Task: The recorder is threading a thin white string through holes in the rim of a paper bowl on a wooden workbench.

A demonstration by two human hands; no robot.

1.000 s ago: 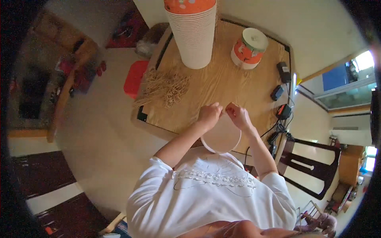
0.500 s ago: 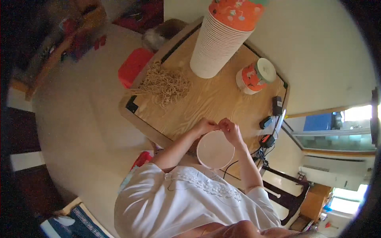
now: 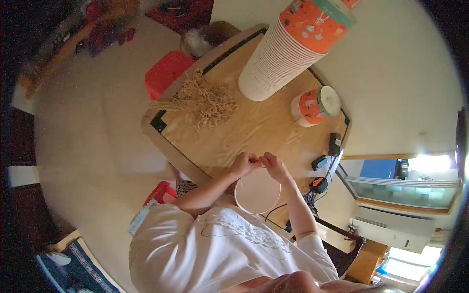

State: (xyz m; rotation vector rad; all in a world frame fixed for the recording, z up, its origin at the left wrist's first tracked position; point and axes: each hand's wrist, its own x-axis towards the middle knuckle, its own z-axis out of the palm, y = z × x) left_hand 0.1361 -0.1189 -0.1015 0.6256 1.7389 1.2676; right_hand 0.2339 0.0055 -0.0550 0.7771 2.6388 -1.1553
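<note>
A round paper bucket (image 3: pixel 258 193), white inside, is tipped so that its open mouth faces me, between my forearms at the table's near edge. My left hand (image 3: pixel 245 164) and my right hand (image 3: pixel 273 166) meet at its far rim, fingers pinched close together. Whether a thin strand lies between the fingertips is too small to tell. Past my hands, a tangled heap of tan cord (image 3: pixel 209 105) lies at the table's left side. A tall stack of nested paper buckets (image 3: pixel 281 63), white-ribbed with an orange printed end, leans toward the far right.
A shorter orange printed bucket stack (image 3: pixel 310 108) lies near the table's (image 3: pixel 234 139) right side. Black adapters (image 3: pixel 334 144) and cables line the right edge. Beyond the left edge are a red container (image 3: pixel 168 73) and a basket (image 3: pixel 220 33). A dark chair (image 3: pixel 342 246) stands at right.
My view has shifted and turned slightly. Both hands stay at the bucket's far rim, their fingertips moving a little; the bucket stays between my forearms.
</note>
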